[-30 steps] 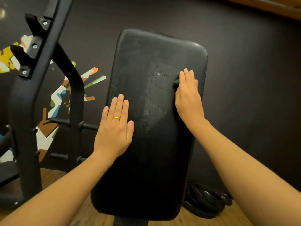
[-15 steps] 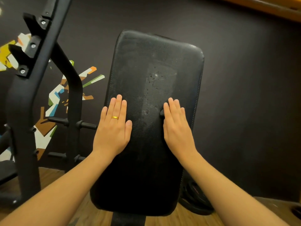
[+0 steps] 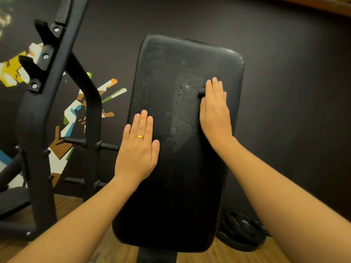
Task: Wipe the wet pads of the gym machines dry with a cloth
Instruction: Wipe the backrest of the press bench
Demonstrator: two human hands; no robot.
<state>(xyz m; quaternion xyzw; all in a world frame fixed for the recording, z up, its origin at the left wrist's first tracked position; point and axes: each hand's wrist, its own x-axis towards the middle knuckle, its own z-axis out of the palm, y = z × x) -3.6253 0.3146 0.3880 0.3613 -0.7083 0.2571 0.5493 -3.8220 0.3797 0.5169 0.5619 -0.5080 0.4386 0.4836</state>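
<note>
steadying black leather oblong pad (image 3: 180,177) mid-frame with flat, empty left hand (image 3: 137,149); pressing dark cloth (image 3: 201,93) (barely visible) under straight-fingered right hand (image 3: 215,114).

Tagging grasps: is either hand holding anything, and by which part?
No grip. The right hand presses a dark cloth flat against the pad with straight fingers; only a bit of it shows beside the hand. The left hand rests flat on the pad.
</note>
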